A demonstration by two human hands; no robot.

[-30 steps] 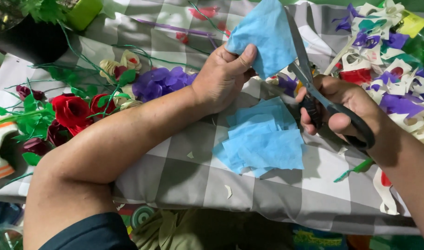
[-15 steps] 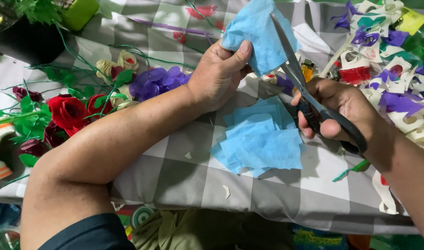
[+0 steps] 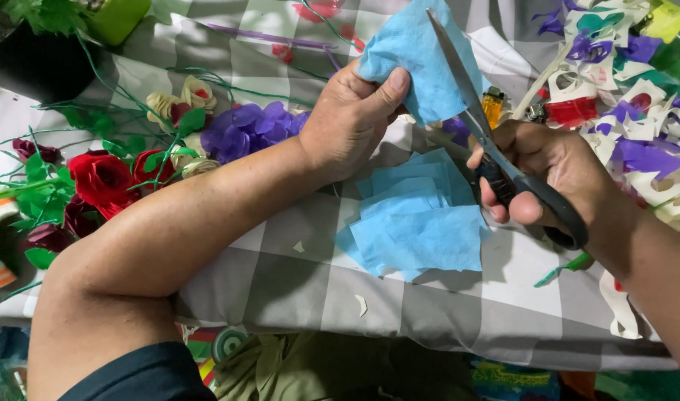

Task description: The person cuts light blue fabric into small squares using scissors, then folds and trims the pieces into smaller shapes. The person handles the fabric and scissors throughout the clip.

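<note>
Head view. The left hand is pinching a light blue sheet of thin, soft, slightly crumpled material between thumb and fingers, the grip closed on the sheet's lower left edge. The sheet is being held up above the middle of the counter, toward its far edge. The right hand is gripping black-handled scissors, with the fingers closed through and around the handle loops. The grey blades are pointing up and away and are lying across the right side of the held sheet; whether they are parted cannot be told.

Below both hands, a stack of cut light blue pieces is lying flat on the grey-and-white checked cloth covering the counter, roughly rectangular and overlapping unevenly. Small pale offcuts are lying near the front edge.

Toward the left edge, red artificial roses with green leaves are lying beside purple petals and cream rosebuds. In the far left corner a lime-green box-shaped container is sitting. In the far right corner a heap of white, purple, red and teal cut-out scraps is spreading along the right edge. A small yellow-orange object is showing just behind the scissors; its kind cannot be told.
</note>
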